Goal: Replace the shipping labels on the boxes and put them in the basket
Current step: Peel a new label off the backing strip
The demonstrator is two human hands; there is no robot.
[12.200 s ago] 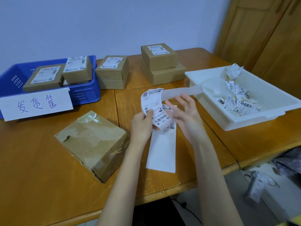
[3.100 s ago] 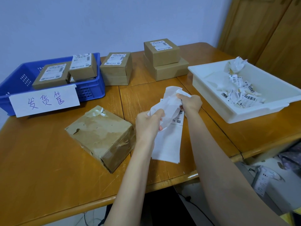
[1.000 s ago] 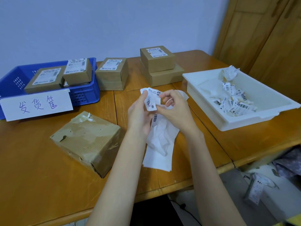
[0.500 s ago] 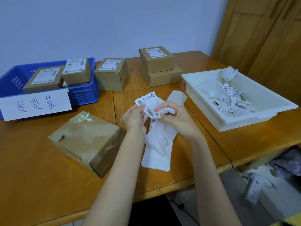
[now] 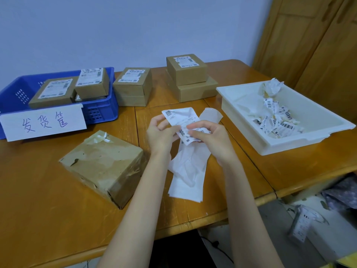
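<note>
we're mid-frame now, both hands up over the worktop [image 5: 48,200]. our left hand [image 5: 160,135] pinches the upper left edge of the label [image 5: 180,118], and our right hand [image 5: 209,137] curls round its crumpled lower part, so each grip is closed on the same sheet. we hold it raised, probably so the sticky side stays free while the backing paper [image 5: 188,171] hangs down from it onto the wood. the label sits between the two grips, printed face toward us, its code corner poking out above the left fingers. the bare box [image 5: 104,167] waits at left of centre, just beside our left forearm, likely the target. the blue basket [image 5: 100,111] stands upper left, the white tray [image 5: 289,144] of scraps to the right.
</note>
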